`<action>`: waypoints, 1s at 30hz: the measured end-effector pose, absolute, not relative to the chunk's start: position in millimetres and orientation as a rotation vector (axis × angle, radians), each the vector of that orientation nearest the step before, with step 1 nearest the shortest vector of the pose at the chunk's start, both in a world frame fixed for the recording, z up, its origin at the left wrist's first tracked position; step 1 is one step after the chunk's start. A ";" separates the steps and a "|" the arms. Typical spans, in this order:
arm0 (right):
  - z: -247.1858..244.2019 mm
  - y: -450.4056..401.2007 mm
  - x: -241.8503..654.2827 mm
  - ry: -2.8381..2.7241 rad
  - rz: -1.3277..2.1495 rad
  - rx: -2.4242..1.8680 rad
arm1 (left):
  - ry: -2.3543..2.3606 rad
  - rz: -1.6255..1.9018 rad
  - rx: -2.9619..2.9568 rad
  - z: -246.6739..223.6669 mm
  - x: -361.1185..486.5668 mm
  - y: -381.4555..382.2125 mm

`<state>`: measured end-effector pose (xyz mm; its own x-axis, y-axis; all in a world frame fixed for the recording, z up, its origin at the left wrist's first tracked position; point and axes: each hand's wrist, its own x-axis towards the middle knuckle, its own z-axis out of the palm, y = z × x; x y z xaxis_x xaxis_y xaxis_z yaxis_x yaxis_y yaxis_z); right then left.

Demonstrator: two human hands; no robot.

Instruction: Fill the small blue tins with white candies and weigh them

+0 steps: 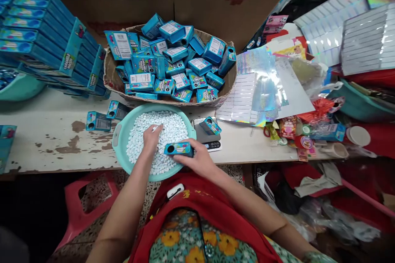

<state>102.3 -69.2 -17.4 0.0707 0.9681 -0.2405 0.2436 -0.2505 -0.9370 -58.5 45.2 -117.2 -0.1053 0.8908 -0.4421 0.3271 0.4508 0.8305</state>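
A turquoise basin (116, 141) full of small white candies (173, 125) stands at the table's front edge. My left hand (151, 137) reaches into it, fingers curled and closed among the candies, with their tips partly hidden. In my right hand (199, 158) is a small blue candy box (179, 149), gripped between thumb and fingers over the basin's right side. A dark round hole shows at the box's left end. Right of the basin, another blue box (210, 125) lies on a digital scale (212, 145).
Behind the basin, a cardboard carton (108, 68) is heaped with blue boxes. Stacked blue display packs (58, 37) rise at left. Two loose boxes (98, 121) lie left of the basin. Shiny label sheets (239, 98) and clutter cover the right. A pink stool (83, 209) stands below.
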 end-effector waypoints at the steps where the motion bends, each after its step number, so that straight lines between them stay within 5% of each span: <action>1: -17.4 -65.5 105.1 -1.257 1.142 -1.625 | 1.597 0.770 0.898 -109.4 -60.1 45.0; 11: -19.0 -23.3 77.8 -1.675 0.768 -1.616 | 1.083 1.250 0.529 -6.5 -55.4 43.1; 30: -10.4 -6.0 67.9 -1.784 0.689 -1.608 | 1.180 1.355 0.607 -2.3 -53.4 55.4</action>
